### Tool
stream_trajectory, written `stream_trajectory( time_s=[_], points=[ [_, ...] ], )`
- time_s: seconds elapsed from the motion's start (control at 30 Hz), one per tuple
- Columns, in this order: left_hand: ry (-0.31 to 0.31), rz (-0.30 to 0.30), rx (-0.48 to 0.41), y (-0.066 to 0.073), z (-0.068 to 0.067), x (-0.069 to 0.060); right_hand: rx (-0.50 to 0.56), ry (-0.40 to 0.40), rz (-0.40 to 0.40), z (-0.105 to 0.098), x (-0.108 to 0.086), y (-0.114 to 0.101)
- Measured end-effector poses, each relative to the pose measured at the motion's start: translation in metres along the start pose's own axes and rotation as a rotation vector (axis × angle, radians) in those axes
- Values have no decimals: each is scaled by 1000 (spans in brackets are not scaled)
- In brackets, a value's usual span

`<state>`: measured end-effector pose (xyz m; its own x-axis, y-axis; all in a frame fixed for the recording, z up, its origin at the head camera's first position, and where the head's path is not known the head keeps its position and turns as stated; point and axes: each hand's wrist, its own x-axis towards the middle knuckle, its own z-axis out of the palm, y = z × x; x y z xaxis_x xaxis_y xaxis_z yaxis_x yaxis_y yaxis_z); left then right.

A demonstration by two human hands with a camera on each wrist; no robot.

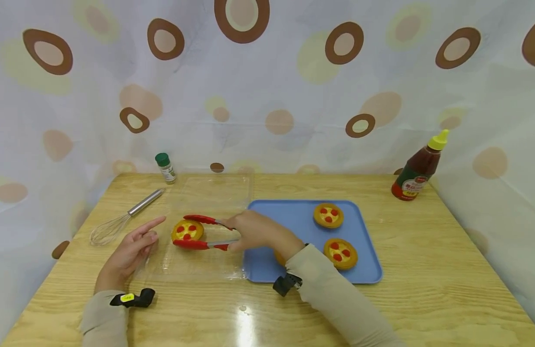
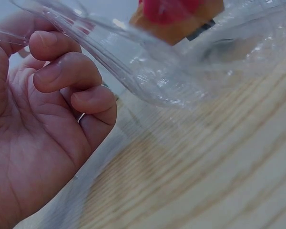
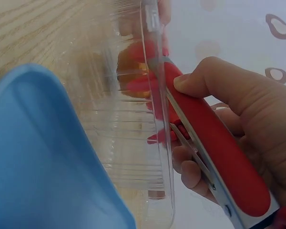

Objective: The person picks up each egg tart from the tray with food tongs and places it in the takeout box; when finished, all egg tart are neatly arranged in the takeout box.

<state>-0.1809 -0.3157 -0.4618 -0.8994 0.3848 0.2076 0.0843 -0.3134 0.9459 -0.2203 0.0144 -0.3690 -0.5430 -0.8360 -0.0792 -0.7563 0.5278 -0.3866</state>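
Observation:
My right hand (image 1: pixel 256 232) (image 3: pixel 248 100) grips red-handled tongs (image 1: pixel 217 245) (image 3: pixel 214 148). Their red tips lie on either side of a small tart (image 1: pixel 183 232) with red spots, inside the open clear plastic container (image 1: pixel 193 267) (image 3: pixel 128 167). At the container's left edge is my left hand (image 1: pixel 130 253) (image 2: pixel 52 105), its thumb and index finger around the plastic rim and its other fingers curled. In the left wrist view, the tart (image 2: pixel 174 31) and a red tong tip show blurred through the plastic.
Right of the container, a blue tray (image 1: pixel 285 212) (image 3: pixel 43 157) holds several tarts, one partly under my right forearm. A whisk (image 1: pixel 128 214) and green-capped jar (image 1: pixel 165 168) stand or lie at the back left. A sauce bottle (image 1: pixel 417 171) stands back right, before a patterned curtain (image 1: pixel 250 86).

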Motion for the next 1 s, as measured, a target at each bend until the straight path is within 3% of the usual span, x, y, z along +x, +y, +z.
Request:
stream_trajectory(
  time_s=[0.63,1.0],
  points=[
    [2,-8,-5,-1,-1,-2,-41,13,53,3,3,-8],
    [-13,-4,-8,1,-1,-1,9,40,57,2,-6,-5]
  ],
)
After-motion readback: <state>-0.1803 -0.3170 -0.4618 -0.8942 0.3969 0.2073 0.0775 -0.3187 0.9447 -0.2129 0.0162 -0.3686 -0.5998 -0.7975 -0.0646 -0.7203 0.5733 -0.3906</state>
